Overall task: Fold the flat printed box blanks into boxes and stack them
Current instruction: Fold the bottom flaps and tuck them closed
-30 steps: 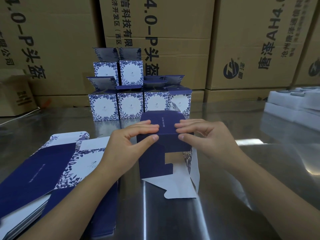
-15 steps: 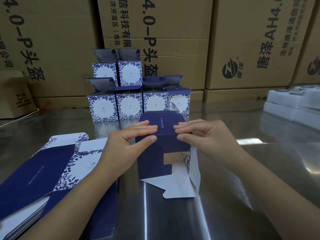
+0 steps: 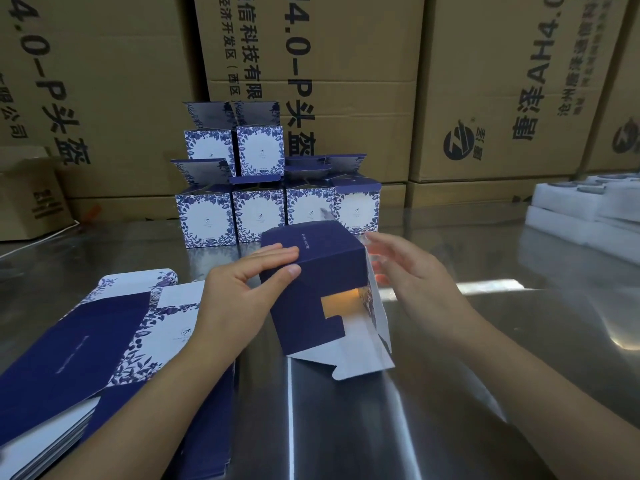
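A half-folded navy box (image 3: 322, 282) lies on its side on the steel table, its white flaps spread toward me. My left hand (image 3: 242, 292) pinches the box's upper left corner, fingers on top and thumb on the near face. My right hand (image 3: 415, 278) hovers just right of the box with fingers straight, blurred, holding nothing. A pile of flat printed blanks (image 3: 86, 355) lies at the near left. Several folded blue-and-white boxes (image 3: 263, 195) stand stacked in two tiers behind the box.
Large brown cartons (image 3: 346, 81) wall off the back of the shiny steel table (image 3: 519, 341). White foam trays (image 3: 588, 209) sit at the far right. A small open carton (image 3: 31, 195) stands at the far left.
My right hand has let go of the box's top edge and moved off to the right. The box has turned slightly under my left hand.
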`<state>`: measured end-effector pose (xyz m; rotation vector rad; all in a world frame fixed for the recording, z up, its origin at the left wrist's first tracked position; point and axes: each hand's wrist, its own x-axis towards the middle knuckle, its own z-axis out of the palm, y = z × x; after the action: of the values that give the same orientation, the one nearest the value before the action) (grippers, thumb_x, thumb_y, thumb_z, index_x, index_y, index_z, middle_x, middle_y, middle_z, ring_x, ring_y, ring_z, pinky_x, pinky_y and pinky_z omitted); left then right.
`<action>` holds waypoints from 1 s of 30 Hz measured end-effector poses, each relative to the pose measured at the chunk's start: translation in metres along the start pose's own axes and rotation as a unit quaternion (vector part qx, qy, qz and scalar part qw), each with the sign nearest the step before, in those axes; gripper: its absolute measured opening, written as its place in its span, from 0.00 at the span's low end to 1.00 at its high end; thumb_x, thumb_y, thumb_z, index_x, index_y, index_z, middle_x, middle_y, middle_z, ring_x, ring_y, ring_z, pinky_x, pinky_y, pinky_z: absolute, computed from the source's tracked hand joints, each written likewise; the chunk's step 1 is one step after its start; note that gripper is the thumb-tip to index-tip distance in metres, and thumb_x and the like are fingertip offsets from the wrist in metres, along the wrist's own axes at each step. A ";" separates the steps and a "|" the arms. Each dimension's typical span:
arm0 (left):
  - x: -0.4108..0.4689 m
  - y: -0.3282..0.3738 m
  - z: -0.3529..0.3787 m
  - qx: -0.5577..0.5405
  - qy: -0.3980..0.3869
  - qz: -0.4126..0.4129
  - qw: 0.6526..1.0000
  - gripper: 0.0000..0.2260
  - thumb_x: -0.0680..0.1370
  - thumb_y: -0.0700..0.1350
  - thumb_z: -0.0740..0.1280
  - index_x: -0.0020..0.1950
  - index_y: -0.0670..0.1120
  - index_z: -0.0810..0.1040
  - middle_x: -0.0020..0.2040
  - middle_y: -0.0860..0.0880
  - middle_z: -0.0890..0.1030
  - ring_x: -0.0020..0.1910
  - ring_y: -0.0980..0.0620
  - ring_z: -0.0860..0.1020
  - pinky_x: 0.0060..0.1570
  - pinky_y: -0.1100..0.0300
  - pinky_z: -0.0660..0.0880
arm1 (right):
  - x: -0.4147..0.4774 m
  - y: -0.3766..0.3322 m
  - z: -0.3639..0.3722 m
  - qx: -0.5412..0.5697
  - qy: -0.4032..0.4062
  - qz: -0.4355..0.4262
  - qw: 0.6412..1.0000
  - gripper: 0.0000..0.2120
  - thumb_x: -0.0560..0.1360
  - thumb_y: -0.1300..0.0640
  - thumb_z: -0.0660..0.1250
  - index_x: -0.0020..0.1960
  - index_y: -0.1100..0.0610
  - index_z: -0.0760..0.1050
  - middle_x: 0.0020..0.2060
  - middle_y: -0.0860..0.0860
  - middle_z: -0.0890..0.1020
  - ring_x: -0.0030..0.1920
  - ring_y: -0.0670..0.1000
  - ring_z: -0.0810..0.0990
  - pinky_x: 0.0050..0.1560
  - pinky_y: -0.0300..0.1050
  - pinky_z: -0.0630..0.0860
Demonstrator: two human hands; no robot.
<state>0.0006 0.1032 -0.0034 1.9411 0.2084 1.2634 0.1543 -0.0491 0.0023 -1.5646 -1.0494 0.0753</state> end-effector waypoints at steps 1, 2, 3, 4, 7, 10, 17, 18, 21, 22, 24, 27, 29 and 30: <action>0.001 -0.001 0.000 -0.005 0.011 -0.006 1.000 0.09 0.72 0.39 0.72 0.47 0.53 0.83 0.48 0.65 0.82 0.56 0.65 0.78 0.58 0.72 0.70 | 0.000 0.003 0.001 -0.023 -0.008 0.017 1.000 0.17 0.81 0.61 0.57 0.64 0.43 0.72 0.57 0.41 0.79 0.55 0.39 0.78 0.58 0.41 0.74; 0.001 -0.002 -0.001 -0.012 0.020 -0.013 1.000 0.09 0.72 0.39 0.72 0.47 0.53 0.83 0.48 0.64 0.82 0.55 0.65 0.78 0.59 0.71 0.71 | 0.000 0.005 0.002 -0.045 -0.019 0.035 0.998 0.19 0.80 0.62 0.57 0.65 0.43 0.71 0.58 0.41 0.78 0.54 0.40 0.78 0.55 0.39 0.74; 0.001 -0.003 -0.001 -0.019 0.026 -0.019 0.999 0.09 0.72 0.39 0.72 0.47 0.53 0.83 0.48 0.64 0.83 0.55 0.64 0.78 0.59 0.70 0.71 | 0.000 0.007 0.003 -0.066 -0.033 0.055 0.996 0.20 0.80 0.63 0.57 0.66 0.44 0.70 0.58 0.41 0.77 0.55 0.41 0.77 0.52 0.36 0.74; 0.001 -0.004 -0.001 -0.025 0.032 -0.023 0.999 0.09 0.72 0.39 0.72 0.47 0.53 0.83 0.48 0.63 0.83 0.55 0.64 0.78 0.58 0.70 0.71 | 0.001 0.009 0.003 -0.085 -0.047 0.078 0.992 0.22 0.79 0.64 0.58 0.67 0.45 0.69 0.58 0.42 0.77 0.55 0.43 0.77 0.50 0.36 0.74; 0.001 -0.006 -0.001 -0.033 0.043 -0.029 0.998 0.09 0.72 0.40 0.72 0.47 0.53 0.84 0.48 0.62 0.83 0.55 0.64 0.78 0.58 0.71 0.71 | 0.004 0.011 -0.001 -0.147 -0.099 0.153 0.972 0.21 0.76 0.65 0.60 0.65 0.49 0.73 0.53 0.45 0.81 0.52 0.47 0.80 0.51 0.42 0.76; 0.001 -0.007 0.000 -0.032 0.051 -0.028 0.998 0.09 0.72 0.39 0.72 0.47 0.54 0.83 0.48 0.63 0.83 0.55 0.64 0.78 0.57 0.71 0.71 | 0.001 0.011 -0.002 -0.206 -0.188 0.167 0.946 0.11 0.76 0.59 0.62 0.55 0.50 0.79 0.47 0.46 0.85 0.46 0.48 0.82 0.49 0.44 0.76; 0.002 -0.007 -0.002 -0.048 0.069 -0.042 0.996 0.10 0.72 0.41 0.72 0.46 0.56 0.83 0.47 0.63 0.83 0.54 0.63 0.79 0.56 0.70 0.73 | 0.001 0.014 -0.001 -0.142 -0.198 0.180 0.953 0.14 0.75 0.62 0.63 0.56 0.46 0.75 0.40 0.36 0.84 0.40 0.42 0.80 0.47 0.40 0.74; 0.002 -0.007 -0.002 -0.051 0.072 -0.047 0.995 0.09 0.72 0.41 0.72 0.46 0.56 0.83 0.47 0.63 0.83 0.54 0.63 0.79 0.57 0.68 0.73 | 0.002 0.015 -0.001 -0.134 -0.195 0.181 0.955 0.15 0.75 0.62 0.62 0.56 0.45 0.74 0.40 0.35 0.84 0.42 0.44 0.79 0.48 0.43 0.73; 0.002 -0.006 -0.003 -0.056 0.078 -0.056 0.994 0.08 0.72 0.41 0.72 0.46 0.55 0.83 0.47 0.62 0.83 0.54 0.63 0.79 0.57 0.66 0.74 | 0.002 0.015 0.000 -0.091 -0.176 0.177 0.964 0.13 0.76 0.63 0.63 0.51 0.45 0.75 0.39 0.36 0.84 0.42 0.47 0.77 0.47 0.45 0.72; 0.002 -0.006 -0.003 -0.056 0.079 -0.059 0.994 0.08 0.73 0.41 0.72 0.46 0.54 0.84 0.48 0.62 0.83 0.54 0.63 0.79 0.56 0.67 0.74 | 0.002 0.014 0.000 -0.069 -0.169 0.176 0.967 0.13 0.75 0.63 0.64 0.49 0.45 0.76 0.39 0.37 0.84 0.42 0.47 0.78 0.48 0.46 0.73; 0.002 -0.006 -0.003 -0.053 0.081 -0.063 0.993 0.08 0.73 0.40 0.72 0.47 0.54 0.84 0.48 0.62 0.83 0.53 0.63 0.79 0.52 0.71 0.74 | 0.002 0.013 -0.001 -0.033 -0.155 0.173 0.972 0.11 0.74 0.63 0.66 0.48 0.46 0.78 0.40 0.40 0.85 0.43 0.46 0.79 0.49 0.47 0.74; 0.001 -0.004 -0.003 -0.050 0.079 -0.061 0.994 0.09 0.74 0.39 0.71 0.49 0.52 0.83 0.48 0.62 0.83 0.51 0.66 0.79 0.48 0.74 0.73 | 0.004 0.012 -0.002 0.008 -0.108 0.167 0.980 0.12 0.74 0.65 0.66 0.55 0.53 0.79 0.36 0.42 0.84 0.36 0.42 0.78 0.42 0.38 0.73; 0.001 -0.003 -0.002 -0.047 0.074 -0.056 0.995 0.09 0.74 0.38 0.70 0.50 0.51 0.83 0.48 0.62 0.83 0.51 0.67 0.79 0.46 0.76 0.72 | 0.004 0.009 -0.003 0.017 -0.064 0.164 0.984 0.12 0.76 0.67 0.63 0.57 0.58 0.79 0.32 0.43 0.82 0.30 0.40 0.77 0.34 0.32 0.72; 0.000 -0.003 -0.001 -0.046 0.067 -0.055 0.995 0.09 0.74 0.38 0.70 0.51 0.51 0.83 0.48 0.62 0.82 0.51 0.67 0.79 0.45 0.77 0.72 | 0.005 0.008 -0.003 0.023 -0.045 0.166 0.985 0.13 0.77 0.67 0.62 0.58 0.59 0.78 0.34 0.46 0.83 0.30 0.41 0.78 0.34 0.32 0.72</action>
<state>0.0009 0.1055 -0.0048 1.7448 0.3148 1.3084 0.1633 -0.0479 -0.0007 -1.6945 -0.8391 0.3990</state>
